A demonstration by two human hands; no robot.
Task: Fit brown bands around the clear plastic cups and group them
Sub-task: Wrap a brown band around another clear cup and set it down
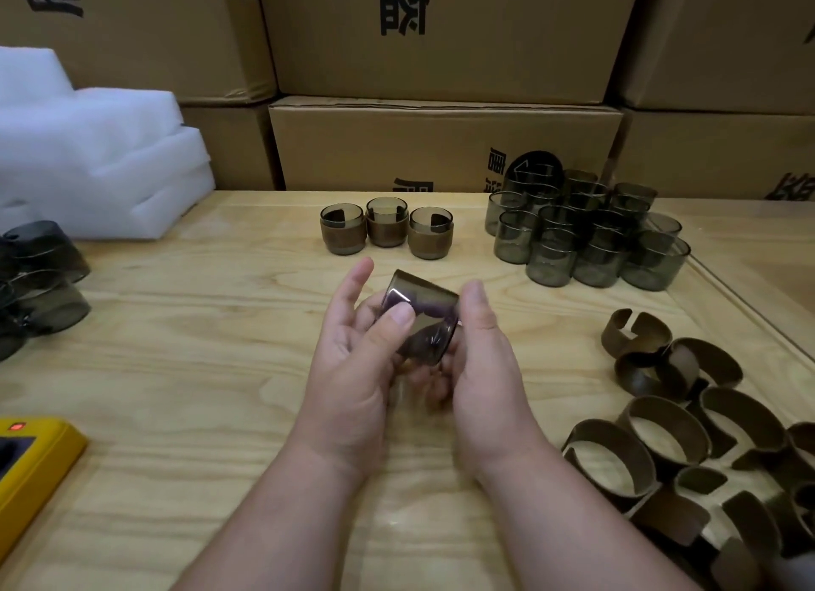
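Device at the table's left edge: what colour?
Yellow device, with a small red light; head view.

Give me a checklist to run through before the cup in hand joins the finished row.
1. Cup held firmly: ok, left hand and right hand both curl round it above the table.
2. Band fully seated on it: cannot tell, fingers and glare hide the lower wall.
3. Spot beside the three banded cups: ok, bare wood on either side of the row.
4. Supply of unbanded cups: ok, a cluster stands at far right.
5. Loose brown bands within reach: ok, piled by the right forearm.
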